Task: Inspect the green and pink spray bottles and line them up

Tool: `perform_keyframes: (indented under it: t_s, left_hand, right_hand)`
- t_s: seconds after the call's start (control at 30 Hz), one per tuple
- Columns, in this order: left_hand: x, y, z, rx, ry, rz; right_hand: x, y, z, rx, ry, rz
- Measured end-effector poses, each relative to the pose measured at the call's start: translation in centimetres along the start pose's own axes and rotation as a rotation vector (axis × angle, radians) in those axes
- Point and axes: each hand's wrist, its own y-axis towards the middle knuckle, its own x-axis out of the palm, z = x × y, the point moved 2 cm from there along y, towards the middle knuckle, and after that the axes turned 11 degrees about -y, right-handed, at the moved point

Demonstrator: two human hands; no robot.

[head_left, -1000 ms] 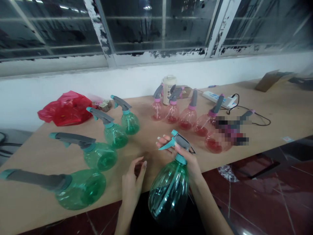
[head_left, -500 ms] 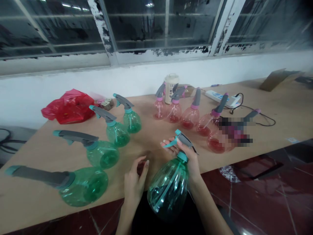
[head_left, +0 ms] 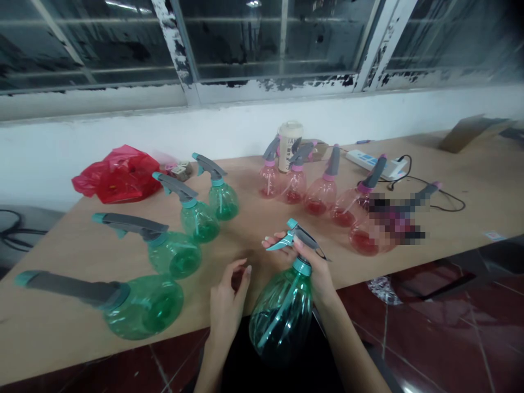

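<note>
My right hand (head_left: 315, 267) grips a green spray bottle (head_left: 282, 311) by its grey and teal spray head, with fingers behind the trigger. The bottle hangs tilted at the table's front edge, over my lap, and dark-looking liquid shows inside it. To its left, my left hand (head_left: 230, 289) rests near the table edge, fingers curled but apart from the thumb, holding nothing. Several more green spray bottles stand in a row on the left, the nearest green bottle (head_left: 143, 305) being close to the front edge. Pink spray bottles (head_left: 319, 195) form another row on the right.
A red plastic bag (head_left: 123, 174) lies at the back left of the wooden table (head_left: 245, 234). Behind the pink bottles stands a pale cup (head_left: 290, 143). A white power strip (head_left: 374, 164) with a black cable and a cardboard box (head_left: 469, 134) are farther right.
The held bottle's spray head has shifted slightly left and down, tilting a little more. My left hand has barely moved. The whole view has shifted slightly.
</note>
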Motion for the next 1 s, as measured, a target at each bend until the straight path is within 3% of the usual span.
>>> perform_keyframes:
  t_s: [0.27, 0.47, 0.67, 1.0]
  left_hand:
    - [0.01, -0.09, -0.10, 0.004, 0.005, 0.001]
    - [-0.09, -0.13, -0.24, 0.005, 0.025, 0.002]
    - [-0.05, -0.04, -0.25, 0.012, 0.021, 0.013]
    - [0.03, 0.05, -0.39, 0.009, 0.020, 0.019]
  right_hand:
    - [-0.12, 0.16, -0.19, 0.009, 0.007, 0.044]
    - [-0.68, -0.44, -0.37, 0.015, -0.032, 0.254]
    - [-0.57, -0.07, -0.64, -0.019, -0.011, 0.139]
    - [-0.44, 0.23, -0.71, -0.072, -0.022, 0.093]
